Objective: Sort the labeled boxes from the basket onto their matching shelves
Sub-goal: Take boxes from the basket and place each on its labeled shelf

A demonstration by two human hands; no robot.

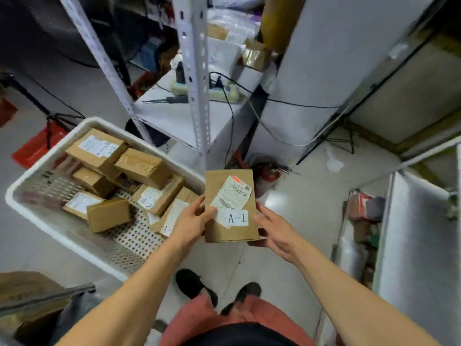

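Note:
I hold a brown cardboard box (230, 206) marked "A-1", with a barcode sticker, above the floor just right of the basket. My left hand (193, 221) grips its left edge, thumb on the top face. My right hand (274, 232) touches its right side and underside with fingers spread. The white perforated basket (62, 231) on the left holds several more brown boxes, two of them showing "A-2" labels (146, 202).
A white metal shelf post (197, 101) rises straight ahead, with a low white shelf (174, 113) carrying a power strip and cables. A fire extinguisher (268, 174) lies on the floor beyond the box. Another white shelf (409, 245) with packed goods stands at right.

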